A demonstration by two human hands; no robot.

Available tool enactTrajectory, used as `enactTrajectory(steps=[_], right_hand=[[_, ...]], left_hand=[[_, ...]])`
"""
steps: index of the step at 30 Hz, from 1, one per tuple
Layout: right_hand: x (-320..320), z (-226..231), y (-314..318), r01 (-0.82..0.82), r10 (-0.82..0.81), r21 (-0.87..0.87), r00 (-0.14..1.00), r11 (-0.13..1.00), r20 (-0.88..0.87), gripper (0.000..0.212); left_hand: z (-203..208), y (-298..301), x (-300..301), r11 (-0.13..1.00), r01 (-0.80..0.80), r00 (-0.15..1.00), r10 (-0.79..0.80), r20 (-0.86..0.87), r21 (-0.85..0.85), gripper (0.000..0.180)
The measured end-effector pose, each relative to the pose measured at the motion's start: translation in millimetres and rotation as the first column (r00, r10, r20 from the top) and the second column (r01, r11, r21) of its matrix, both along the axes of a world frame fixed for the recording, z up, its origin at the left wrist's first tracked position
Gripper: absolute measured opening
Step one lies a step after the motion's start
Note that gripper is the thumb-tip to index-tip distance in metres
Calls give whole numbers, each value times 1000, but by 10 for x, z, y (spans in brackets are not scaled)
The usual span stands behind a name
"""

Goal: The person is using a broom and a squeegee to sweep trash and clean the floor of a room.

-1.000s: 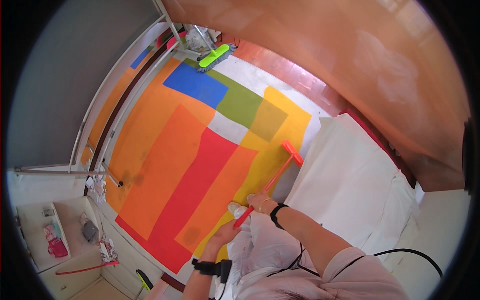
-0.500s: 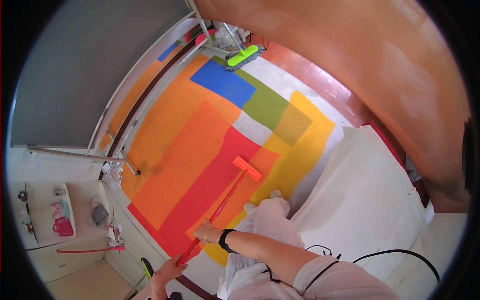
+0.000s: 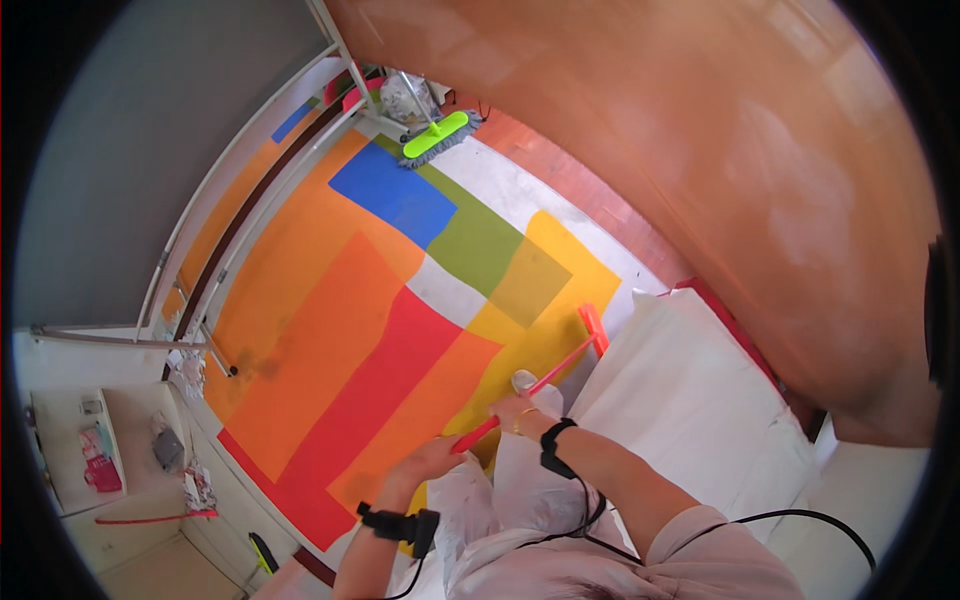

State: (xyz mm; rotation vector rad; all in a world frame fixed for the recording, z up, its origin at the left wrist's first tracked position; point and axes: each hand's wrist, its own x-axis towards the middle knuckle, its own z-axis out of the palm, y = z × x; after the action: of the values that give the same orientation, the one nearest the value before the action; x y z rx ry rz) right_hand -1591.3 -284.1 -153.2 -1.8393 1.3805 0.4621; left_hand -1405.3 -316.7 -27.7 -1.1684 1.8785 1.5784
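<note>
A red-orange broom slants away from me, its narrow head on the yellow part of the colour-block floor covering, right beside the white draped furniture. Near the top end of its handle, my left hand is closed round it. Lower on the handle, my right hand grips it above my shoes. Both wrists wear black straps, with a cable running from the left one. The underside of the broom head is out of sight.
A grey mop with a lime-green head rests at the far end. At the left stands a large grey panel on a metal frame, its feet on the floor. An orange-brown wall rises at right. A shelf unit fills the lower left.
The broom head has moved right, from the orange-red blocks to the yellow one by the draped furniture. Both hands have shifted right with the handle, still gripping it. The view has shifted slightly.
</note>
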Motion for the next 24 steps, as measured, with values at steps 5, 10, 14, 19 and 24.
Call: enactTrajectory(steps=[5, 10, 14, 19, 24], right_hand=[[-730, -111, -64, 3, -9, 109, 999, 994, 48, 19], [196, -58, 42, -176, 175, -24, 940, 984, 292, 17], [1090, 261, 263, -246, 416, -372, 762, 895, 497, 14], [1296, 497, 360, -442, 547, -322, 691, 837, 473, 11], [715, 287, -108, -513, 567, -243, 771, 823, 290, 13]], left_hand=[[-81, -50, -719, 997, -60, 998, 60, 11, 48, 32], [566, 329, -10, 952, -129, 975, 172, 139, -277, 43], [1264, 737, 405, 883, -469, 758, 385, 527, 29, 44], [1487, 1121, 533, 821, -567, 704, 522, 481, -60, 45], [663, 975, 457, 818, -517, 848, 530, -22, -252, 42]])
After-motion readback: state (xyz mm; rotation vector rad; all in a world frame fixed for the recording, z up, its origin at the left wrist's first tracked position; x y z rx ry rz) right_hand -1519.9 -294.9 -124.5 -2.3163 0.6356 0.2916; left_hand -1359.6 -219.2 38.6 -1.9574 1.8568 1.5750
